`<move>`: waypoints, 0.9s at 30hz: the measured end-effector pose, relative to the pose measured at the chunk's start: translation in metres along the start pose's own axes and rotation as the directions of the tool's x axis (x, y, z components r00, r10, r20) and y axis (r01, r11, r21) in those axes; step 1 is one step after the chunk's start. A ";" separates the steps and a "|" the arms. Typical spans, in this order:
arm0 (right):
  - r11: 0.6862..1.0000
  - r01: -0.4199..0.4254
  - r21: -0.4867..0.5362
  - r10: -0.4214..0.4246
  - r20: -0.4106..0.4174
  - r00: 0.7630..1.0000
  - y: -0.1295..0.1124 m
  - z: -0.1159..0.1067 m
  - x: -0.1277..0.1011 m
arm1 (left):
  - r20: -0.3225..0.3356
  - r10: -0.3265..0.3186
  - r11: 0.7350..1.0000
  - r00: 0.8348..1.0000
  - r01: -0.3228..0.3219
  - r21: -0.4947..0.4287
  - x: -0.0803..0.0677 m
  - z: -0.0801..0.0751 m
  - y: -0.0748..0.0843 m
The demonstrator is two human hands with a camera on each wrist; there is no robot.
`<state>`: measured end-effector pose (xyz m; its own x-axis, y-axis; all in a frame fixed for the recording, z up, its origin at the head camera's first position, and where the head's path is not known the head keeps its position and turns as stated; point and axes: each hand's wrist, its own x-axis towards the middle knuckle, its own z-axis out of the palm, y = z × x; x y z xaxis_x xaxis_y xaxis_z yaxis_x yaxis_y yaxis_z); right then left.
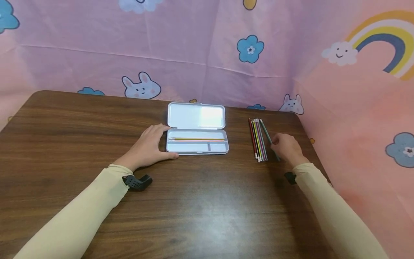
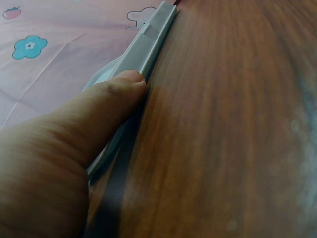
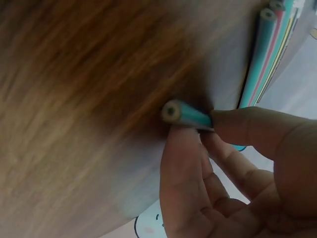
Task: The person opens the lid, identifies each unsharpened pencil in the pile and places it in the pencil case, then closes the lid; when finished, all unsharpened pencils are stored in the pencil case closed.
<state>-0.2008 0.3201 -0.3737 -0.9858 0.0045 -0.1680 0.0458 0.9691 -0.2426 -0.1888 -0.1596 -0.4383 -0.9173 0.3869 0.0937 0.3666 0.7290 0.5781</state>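
Note:
An open white pencil case point(image 1: 196, 142) lies on the brown table point(image 1: 194, 201), lid back, with one yellowish pencil point(image 1: 197, 139) in its long slot. My left hand point(image 1: 152, 145) holds the case's left end, thumb against its front edge point(image 2: 124, 82). To the right lies a row of several coloured pencils point(image 1: 257, 138). My right hand point(image 1: 286, 148) pinches a teal pencil point(image 3: 188, 115) between thumb and fingers at the row's right side; that same teal pencil point(image 1: 266, 132) runs up from under the hand.
A pink cloth with rabbits, flowers and a rainbow point(image 1: 385, 43) walls the table at the back and right. The table's right edge runs close beside my right forearm. Bare wood spreads left of the case and toward me.

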 end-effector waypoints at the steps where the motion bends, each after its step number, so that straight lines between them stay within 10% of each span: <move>1: 1.000 0.004 -0.001 -0.004 -0.008 1.000 0.001 -0.001 -0.001 | -0.002 0.001 1.000 1.000 -0.001 0.000 0.001 0.000 0.000; 15: 0.998 0.070 0.005 -0.068 -0.213 0.975 -0.005 -0.015 -0.007 | -0.007 0.013 1.000 1.000 -0.013 0.004 0.000 -0.002 0.000; 27: 0.938 0.345 -0.034 -0.328 -0.404 0.854 -0.048 -0.006 -0.009 | 0.004 0.014 1.000 1.000 -0.014 0.006 0.000 -0.001 0.000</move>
<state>-0.1949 0.2747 -0.3550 -0.9219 -0.2145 0.3226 -0.3024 0.9190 -0.2531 -0.1888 -0.1596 -0.4377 -0.9115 0.3993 0.0988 0.3803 0.7266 0.5722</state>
